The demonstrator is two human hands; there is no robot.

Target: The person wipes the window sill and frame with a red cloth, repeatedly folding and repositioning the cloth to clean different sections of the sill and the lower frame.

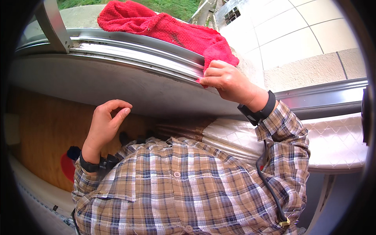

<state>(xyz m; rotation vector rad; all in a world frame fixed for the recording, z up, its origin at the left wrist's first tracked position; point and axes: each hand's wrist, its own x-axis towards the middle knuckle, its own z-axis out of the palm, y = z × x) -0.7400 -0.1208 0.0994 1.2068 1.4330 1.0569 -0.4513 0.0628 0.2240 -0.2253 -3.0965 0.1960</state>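
Note:
My right hand (pixel 227 80) pinches the end of a red terry cloth (pixel 176 30) at the aluminium window track (pixel 141 57). A small tip of the cloth shows below my fingers, against the track's inner edge. The rest of the cloth lies bunched over the track's outer side and the sill outside, with a dark smudge on its middle. My left hand (pixel 105 124) hovers in front of the wall under the window, holding nothing. Its fingers are loosely curled, the thumb a little apart from the index finger.
A metal window sash frame (pixel 54 26) stands at the track's left. Dirt sits in the track beside it. Below on the right is a white quilted mattress (pixel 335 141). A red container (pixel 67 167) with something dark at its rim stands on the wooden floor (pixel 38 126). A black cable (pixel 268 185) runs along my right sleeve.

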